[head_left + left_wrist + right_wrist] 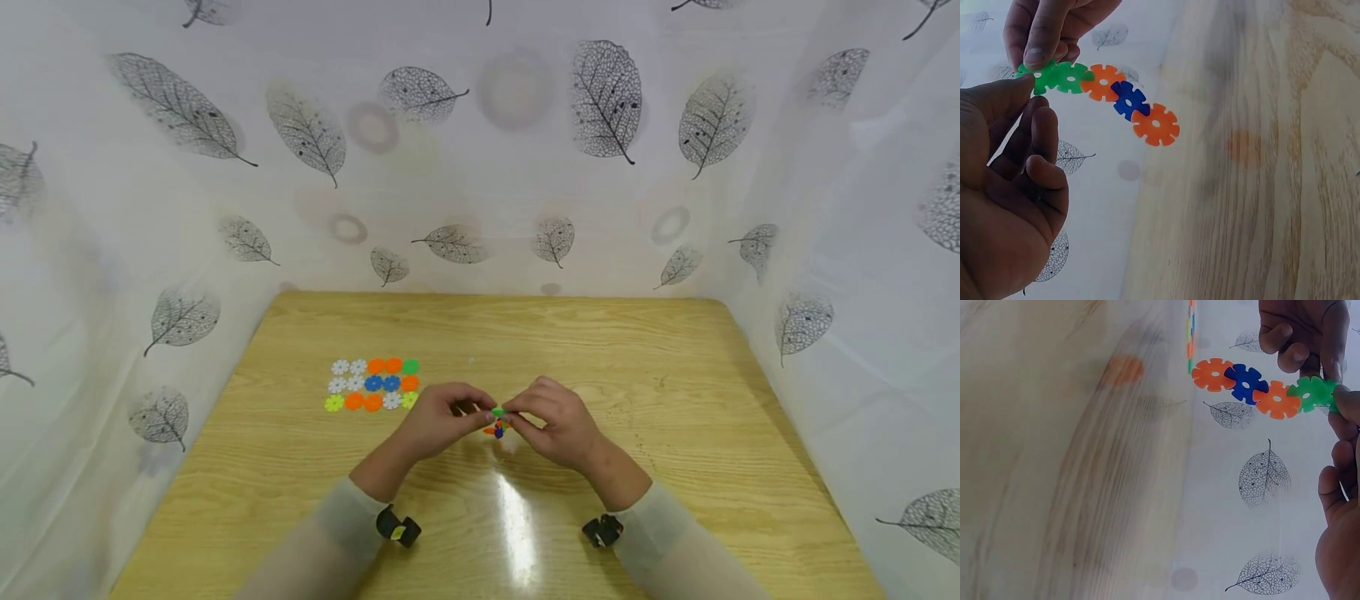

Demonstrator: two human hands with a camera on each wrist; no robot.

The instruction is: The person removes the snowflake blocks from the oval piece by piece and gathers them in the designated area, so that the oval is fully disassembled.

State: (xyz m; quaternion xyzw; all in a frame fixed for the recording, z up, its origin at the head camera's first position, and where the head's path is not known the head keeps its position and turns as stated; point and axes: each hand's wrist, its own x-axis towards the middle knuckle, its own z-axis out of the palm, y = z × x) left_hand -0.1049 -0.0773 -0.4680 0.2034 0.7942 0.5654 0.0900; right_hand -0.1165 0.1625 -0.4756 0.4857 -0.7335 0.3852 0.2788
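A short chain of slotted plastic discs hangs between the two hands above the table. It runs from an orange disc (1157, 125) at the free end through a blue disc (1129, 101) and another orange disc (1100, 84) to a green disc (1070, 79) and a second green one (1043, 74). My left hand (446, 419) pinches the green end between thumb and forefinger. From the other side, my right hand (558, 423) also pinches green at this end with thumb and forefinger. Fingertips partly cover the last green disc.
Loose slotted discs lie in three rows on the left of the wooden table (645, 350), among them a white disc (341, 367), a blue disc (373, 383) and a yellow disc (333, 403). A leaf-printed curtain (465, 183) surrounds the table's back and sides.
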